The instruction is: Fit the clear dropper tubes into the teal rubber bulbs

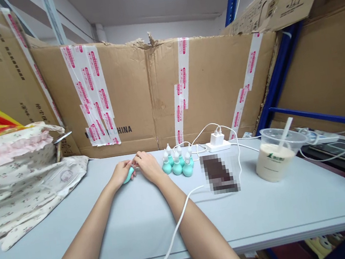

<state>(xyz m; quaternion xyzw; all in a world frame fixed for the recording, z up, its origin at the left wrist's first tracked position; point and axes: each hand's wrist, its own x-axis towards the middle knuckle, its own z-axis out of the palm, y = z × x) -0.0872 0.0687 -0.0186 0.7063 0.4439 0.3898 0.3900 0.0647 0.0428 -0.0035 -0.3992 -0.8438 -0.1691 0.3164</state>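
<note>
My left hand (122, 173) is closed around a mint-green squeeze bulb (129, 176), part of which shows below the fingers. Close against it, my right hand (146, 164) has its fingers pinched at the bulb's tip end. Whatever small part lies between those fingertips is hidden. Just right of my right hand stand several like mint-green bulbs (177, 168) with clear pointed tips, upright in a tight group on the grey table (135, 230).
A pixelated dark item (218, 173) lies right of the bulbs. Behind it is a power strip (218, 145) with a white charger (217, 138). A drink cup (274, 159) stands right, a floral cloth bag (20, 178) left. A white cable (175, 233) crosses above my right forearm. Cardboard (134, 87) walls the back.
</note>
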